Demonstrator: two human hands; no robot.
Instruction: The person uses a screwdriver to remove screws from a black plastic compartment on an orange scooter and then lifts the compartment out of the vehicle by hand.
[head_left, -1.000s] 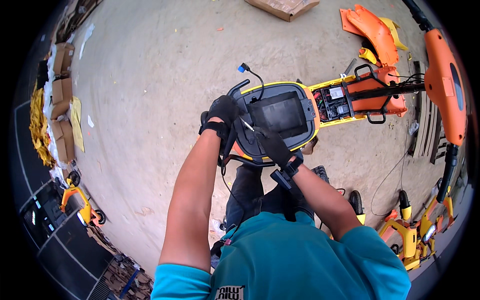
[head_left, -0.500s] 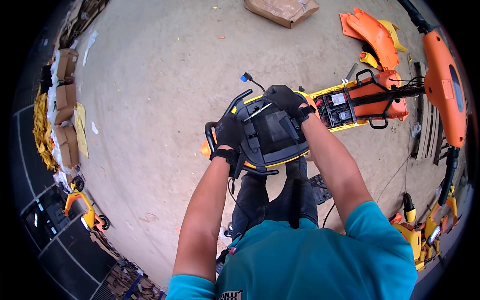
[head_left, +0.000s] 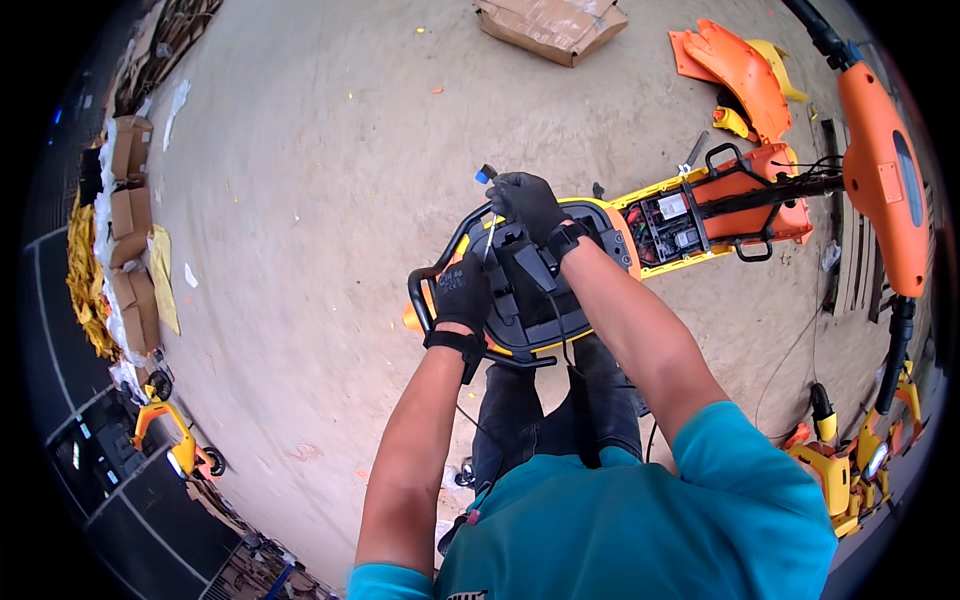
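Note:
A yellow-rimmed black seat base or rear deck of an electric scooter lies before my legs, with a black tubular rail around its left end. My right hand, in a black glove, is closed above the deck's far edge. From its fingers a thin shiny screwdriver shaft points down toward my left hand. That hand, also gloved, rests at the deck's left side with curled fingers; what they hold is hidden. A blue-tipped cable plug sticks out just beyond my right fingertips. A black block with a cord lies on the deck.
To the right the scooter's open yellow frame shows wiring, then an orange handlebar column. Orange body panels and a cardboard box lie on the floor ahead. Cartons line the left; more scooter parts stand lower right.
My right hand has moved left and away from me, toward the blue plug. The shaft has swung from slanting to nearly upright in the picture. My left hand has shifted slightly nearer.

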